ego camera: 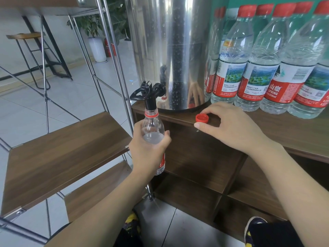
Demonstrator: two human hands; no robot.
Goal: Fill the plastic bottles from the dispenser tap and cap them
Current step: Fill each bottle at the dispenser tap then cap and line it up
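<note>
A bottle [153, 132] is gripped by the left hand [148, 150] under the black tap [150, 98]. A red cap [202, 118] on the desk [293, 129] is pinched by the right hand [229, 127].

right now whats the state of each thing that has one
bottle at tap: uncapped, upright, mouth under the spout, near full
red cap: off, lying open side up on the cabinet top
dispenser tap: spout in the bottle mouth; flow not visible
left hand: grips the bottle
right hand: curled round the cap
bottles at right: capped, full
</note>
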